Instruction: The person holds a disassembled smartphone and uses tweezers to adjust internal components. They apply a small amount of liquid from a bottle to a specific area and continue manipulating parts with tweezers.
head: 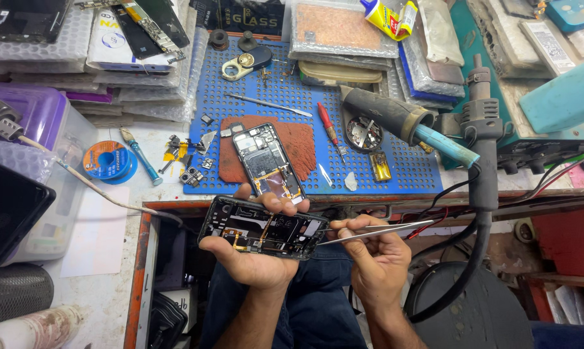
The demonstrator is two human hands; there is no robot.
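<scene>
Black and opened, the phone frame [261, 227] lies across the left hand [253, 255] just off the bench's front edge, above the person's lap. The palm cups it from beneath; the thumb curls over its upper rim, fingers wrapped round its left end. Beside it, the right hand [374, 255] pinches metal tweezers [376, 231], fingers closed on them, near the frame's right end. A second opened phone [268, 160] rests on the blue mat [395, 174] behind.
</scene>
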